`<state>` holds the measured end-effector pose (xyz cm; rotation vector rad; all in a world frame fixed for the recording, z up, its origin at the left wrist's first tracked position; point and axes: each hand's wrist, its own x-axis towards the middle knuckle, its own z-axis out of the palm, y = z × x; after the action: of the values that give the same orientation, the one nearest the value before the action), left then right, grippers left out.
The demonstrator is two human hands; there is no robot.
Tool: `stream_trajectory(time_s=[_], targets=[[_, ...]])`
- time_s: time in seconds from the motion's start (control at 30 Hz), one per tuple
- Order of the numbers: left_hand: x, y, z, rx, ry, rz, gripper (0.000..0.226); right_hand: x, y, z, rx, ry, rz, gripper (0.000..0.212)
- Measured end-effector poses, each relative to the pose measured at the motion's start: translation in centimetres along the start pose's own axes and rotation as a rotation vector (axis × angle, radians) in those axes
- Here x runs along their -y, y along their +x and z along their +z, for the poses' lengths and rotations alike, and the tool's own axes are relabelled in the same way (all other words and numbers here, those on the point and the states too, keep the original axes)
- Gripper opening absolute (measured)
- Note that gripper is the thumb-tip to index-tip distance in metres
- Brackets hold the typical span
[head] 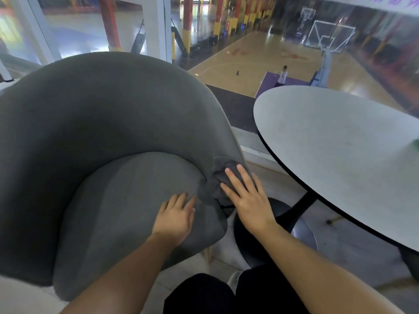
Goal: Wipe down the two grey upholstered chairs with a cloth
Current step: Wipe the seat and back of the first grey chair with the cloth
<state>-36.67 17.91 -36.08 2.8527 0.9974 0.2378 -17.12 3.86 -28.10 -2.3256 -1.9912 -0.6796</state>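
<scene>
Two bare hands work at one grey upholstered chair [90,109]. The right hand [247,200], fingers straight and slightly spread, presses a dark grey cloth [221,172] flat against the lower end of the chair's right side, at the seam where the curved back meets the seat cushion [124,189]. The cloth is bunched under the fingertips, not laid smooth. The left hand [175,214] rests palm-down on the cushion just beside it, fingers close together and holding nothing, apparently bracing the chair.

The step in hand looks like wiping along that seam and the side edge. To do it well, the person would likely spread the cloth wider under the palm so that more of it meets the fabric. A fold worked into the crease would reach anything lodged there, with strokes drawn one way along the seam and the left hand holding the seat steady against the push. The broad back and the cushion top would then want long, overlapping passes.

To the right, a round pale table [340,143] stands near the chair, its black pedestal base [278,207] close to the chair's front corner. A basketball court [249,57] lies below. The second chair is not in view, so the job appears at most partly done.
</scene>
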Motion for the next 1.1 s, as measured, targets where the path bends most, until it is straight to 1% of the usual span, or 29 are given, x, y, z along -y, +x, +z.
stream_trajectory(time_s=[0.03,0.1,0.27,0.3,0.37,0.43,0.5,0.67,0.87,0.97,1.03,1.1], targets=[[-0.2,0.5,-0.3,-0.031,-0.006,0.007,0.048,0.1,0.2,-0.2,-0.011,0.023,0.033,0.074],[-0.7,1.6,-1.1,-0.052,-0.029,0.003,0.05,0.5,0.7,-0.7,-0.042,0.086,0.102,0.073],[-1.9,4.0,-3.2,-0.106,-0.085,-0.011,0.059,1.2,2.0,-1.1,-0.24,0.336,0.395,0.069],[-2.2,4.4,-3.6,-0.116,-0.091,-0.01,0.059,1.5,2.0,-1.1,-0.238,0.361,0.447,0.068],[-2.5,4.8,-4.2,-0.136,-0.113,-0.007,0.059,2.1,2.0,-1.1,-0.153,0.34,0.507,0.064],[-2.7,4.9,-4.8,-0.155,-0.142,0.001,0.06,2.6,2.4,-0.8,-0.056,0.28,0.52,0.059],[-2.6,5.2,-5.4,-0.186,-0.152,0.015,0.059,2.6,3.2,-0.5,-0.027,0.246,0.518,0.058],[-1.5,8.0,-7.9,-0.274,-0.145,0.044,0.051,2.4,6.0,-0.2,0.023,0.175,0.511,0.074],[0.4,13.4,-11.6,-0.345,-0.113,0.064,0.049,1.9,10.1,-0.4,0.004,0.143,0.539,0.072],[1.2,16.8,-13.7,-0.353,-0.099,0.057,0.053,1.1,12.8,-0.7,0.029,0.138,0.536,0.074],[1.8,19.3,-15.2,-0.353,-0.076,0.053,0.057,0.6,15.2,-0.9,0.034,0.138,0.525,0.07],[2.7,21.6,-16.5,-0.339,-0.05,0.052,0.056,0.1,18.0,-1.1,0.032,0.141,0.514,0.062]])
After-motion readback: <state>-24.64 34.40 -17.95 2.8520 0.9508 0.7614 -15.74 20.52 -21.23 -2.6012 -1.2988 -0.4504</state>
